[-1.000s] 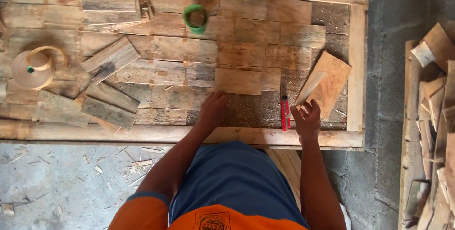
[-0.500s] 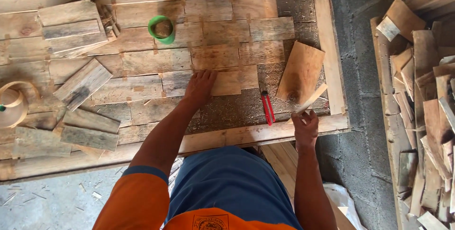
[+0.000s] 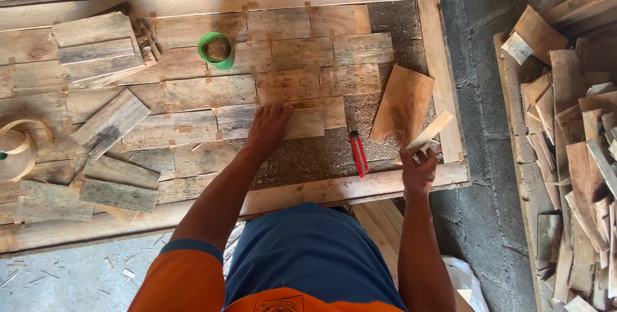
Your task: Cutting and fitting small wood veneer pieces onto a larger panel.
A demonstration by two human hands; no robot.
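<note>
The left hand (image 3: 268,127) lies flat and open on a plank (image 3: 283,122) in the wooden frame (image 3: 360,187). The right hand (image 3: 418,169) grips a thin wood strip (image 3: 429,132) near the frame's right end. A red cutter (image 3: 358,153) lies between the hands, a loose board (image 3: 403,105) just beyond, green tape roll (image 3: 216,50) farther off.

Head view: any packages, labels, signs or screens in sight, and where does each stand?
Printed emblem: on the orange shirt at the bottom edge, a small dark badge shape, partly cut off.
White bag: on the floor beside the right arm, crumpled, no label showing.
No signs or screens in view.
</note>
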